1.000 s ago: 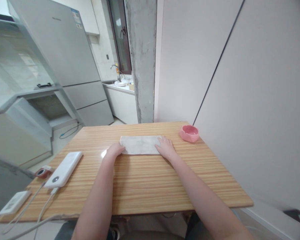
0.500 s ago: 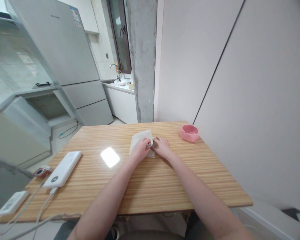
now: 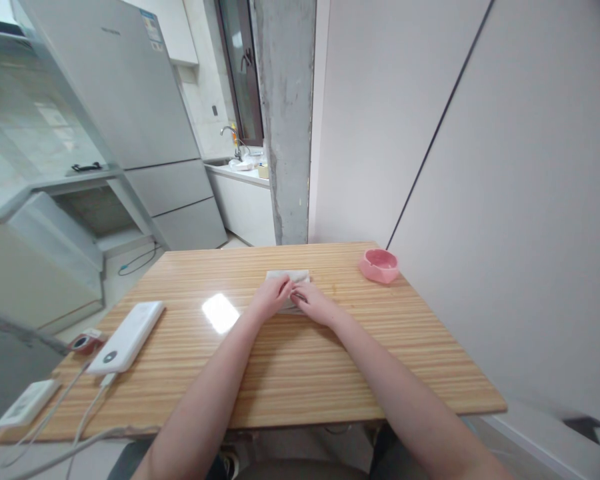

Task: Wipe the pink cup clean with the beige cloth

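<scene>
A white folded cloth lies on the wooden table in front of me; I cannot tell for sure whether it is fabric or paper. My left hand covers its left part, fingers curled on it. From the right, my right hand meets it over the middle of the cloth, with bent fingers pressed on it. The fingertips of both hands nearly touch. Much of the cloth is hidden under the hands, while its far edge and a strip of its near edge show.
A pink ashtray stands at the table's far right corner. On the left lie a white power bank with a cable, a small red object and a white flat box. The wooden table meets a wall on the right.
The raised, tilted part of the cloth has come down flat on the table. My right hand has moved left onto the cloth, and my left hand has shifted slightly left.
</scene>
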Available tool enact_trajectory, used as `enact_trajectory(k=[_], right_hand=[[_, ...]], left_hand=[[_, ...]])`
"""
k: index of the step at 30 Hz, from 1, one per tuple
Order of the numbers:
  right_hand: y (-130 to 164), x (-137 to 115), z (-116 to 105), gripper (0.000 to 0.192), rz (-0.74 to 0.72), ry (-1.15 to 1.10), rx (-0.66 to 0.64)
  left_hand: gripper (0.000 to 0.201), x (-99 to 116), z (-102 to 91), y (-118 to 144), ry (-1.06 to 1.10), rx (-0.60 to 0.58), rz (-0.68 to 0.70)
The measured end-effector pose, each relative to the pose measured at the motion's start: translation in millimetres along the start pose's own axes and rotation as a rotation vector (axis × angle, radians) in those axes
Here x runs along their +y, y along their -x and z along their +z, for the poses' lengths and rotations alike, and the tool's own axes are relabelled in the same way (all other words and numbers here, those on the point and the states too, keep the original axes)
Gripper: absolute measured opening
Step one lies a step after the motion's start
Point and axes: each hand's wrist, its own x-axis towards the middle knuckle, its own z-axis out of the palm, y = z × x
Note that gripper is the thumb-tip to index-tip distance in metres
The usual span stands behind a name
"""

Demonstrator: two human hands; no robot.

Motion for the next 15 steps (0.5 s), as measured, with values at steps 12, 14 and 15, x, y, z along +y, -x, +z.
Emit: enact_trajectory(k=[12,14,15], right_hand=[[90.7,13.5,-72.3,0.047,0.595,0.549,-0.068],[116.3,39.9,-94.7,0.05,0.744,0.606,-0.074],[127.5,53.6,-105.3,0.051,0.815,0.63,-0.087]], left_hand=[[0.037,-5.3,6.3,-1.7,-0.043,-0.151,-0.106],[0.037,-6.2,8.4,-1.9,-0.037,-0.152,-0.102],[0.036,-7.1,9.6,-1.9,-0.037,-0.151,-0.1]])
